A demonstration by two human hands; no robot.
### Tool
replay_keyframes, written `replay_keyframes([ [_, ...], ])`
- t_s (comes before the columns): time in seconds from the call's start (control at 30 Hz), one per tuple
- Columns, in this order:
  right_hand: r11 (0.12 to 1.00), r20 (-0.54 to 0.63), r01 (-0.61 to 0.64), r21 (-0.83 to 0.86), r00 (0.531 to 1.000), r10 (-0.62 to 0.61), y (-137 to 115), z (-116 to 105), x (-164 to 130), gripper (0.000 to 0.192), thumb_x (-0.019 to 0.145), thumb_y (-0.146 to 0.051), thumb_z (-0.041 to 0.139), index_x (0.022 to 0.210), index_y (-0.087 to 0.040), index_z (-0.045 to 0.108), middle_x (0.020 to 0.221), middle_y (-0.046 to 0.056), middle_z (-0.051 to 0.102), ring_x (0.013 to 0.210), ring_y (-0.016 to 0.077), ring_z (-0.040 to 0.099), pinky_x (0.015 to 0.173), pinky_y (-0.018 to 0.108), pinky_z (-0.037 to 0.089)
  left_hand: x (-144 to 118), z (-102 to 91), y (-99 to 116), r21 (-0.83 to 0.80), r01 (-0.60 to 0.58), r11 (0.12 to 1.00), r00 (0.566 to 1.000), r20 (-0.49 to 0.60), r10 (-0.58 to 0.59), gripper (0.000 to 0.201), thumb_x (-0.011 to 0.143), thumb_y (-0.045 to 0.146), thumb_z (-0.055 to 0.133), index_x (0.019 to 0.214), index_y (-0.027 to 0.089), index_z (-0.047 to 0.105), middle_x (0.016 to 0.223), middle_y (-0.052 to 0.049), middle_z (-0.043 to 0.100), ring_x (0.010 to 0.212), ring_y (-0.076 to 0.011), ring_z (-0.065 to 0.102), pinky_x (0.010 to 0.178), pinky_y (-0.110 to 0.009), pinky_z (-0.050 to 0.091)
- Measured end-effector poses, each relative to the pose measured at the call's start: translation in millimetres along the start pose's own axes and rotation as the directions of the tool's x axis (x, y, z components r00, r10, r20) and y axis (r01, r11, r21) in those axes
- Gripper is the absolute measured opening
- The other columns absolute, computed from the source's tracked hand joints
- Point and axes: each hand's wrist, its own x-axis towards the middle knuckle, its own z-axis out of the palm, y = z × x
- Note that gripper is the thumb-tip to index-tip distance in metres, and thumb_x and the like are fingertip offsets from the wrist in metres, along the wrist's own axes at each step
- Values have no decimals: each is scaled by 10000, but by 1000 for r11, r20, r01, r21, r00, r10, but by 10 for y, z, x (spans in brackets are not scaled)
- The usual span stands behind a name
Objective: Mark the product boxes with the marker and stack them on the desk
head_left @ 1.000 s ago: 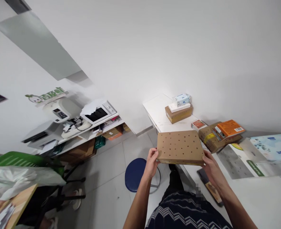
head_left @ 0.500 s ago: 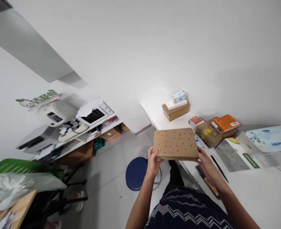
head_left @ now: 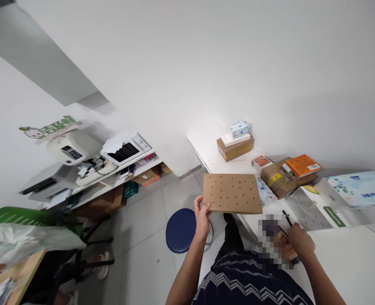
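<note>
A brown cardboard box point(head_left: 232, 192), its top marked with scattered dark dots and small circles, is held in the air near the table's front edge. My left hand point(head_left: 202, 214) grips it by the near left corner, thumb on top and fingers beneath. Over the table to the right, my right hand point(head_left: 301, 240) is closed around a black pen point(head_left: 288, 218), whose far end sticks out past the fingers. Just left of that hand is a flat phone-like item point(head_left: 281, 243), partly blurred out.
The white table point(head_left: 349, 262) bears a brown box point(head_left: 234, 150) topped by a tissue pack, an orange box point(head_left: 302, 164) on a taped carton, and a large blue-white pack point(head_left: 360, 186). A blue stool point(head_left: 181, 231) stands at left; a microwave point(head_left: 126, 150) sits on shelving.
My right hand has let go of the box's right side, moved down to the table and closed on the pen. The left hand keeps the box almost in place.
</note>
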Motion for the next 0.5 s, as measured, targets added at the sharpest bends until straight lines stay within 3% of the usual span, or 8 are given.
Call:
replay_keyframes([
  [0.17,999,-1,-10,-36,1000,10,31,18,27,385,908,-108,337,1102,-19,657,1029,325,722,995,402,741,788,463,567,-44,22,5,1,-79,997,996,32,78,355,696,358,694,1005,257,552,979,-3,575,881,-187,566,713,-277,484],
  [0.3,998,-45,55,9,997,-55,-7,-35,-41,346,913,-217,392,1062,-49,655,916,301,743,923,419,748,778,494,563,-43,8,-18,24,-101,995,994,39,100,383,716,368,704,1056,266,559,1007,-18,601,930,-207,589,749,-294,493],
  [0.4,987,-127,135,90,984,-123,-49,-149,-142,367,905,-354,413,1050,-104,640,840,249,750,904,424,740,807,519,552,-41,5,-25,32,-97,995,995,32,96,427,728,365,700,1123,278,565,1100,-41,608,1006,-232,600,784,-306,504],
  [0.5,960,-206,208,185,964,-169,-119,-340,-313,323,865,-415,423,893,-175,636,812,194,751,906,399,732,860,494,542,-49,16,-12,46,-79,996,997,15,78,518,725,377,699,1217,287,563,1203,-65,607,1090,-269,605,828,-333,515],
])
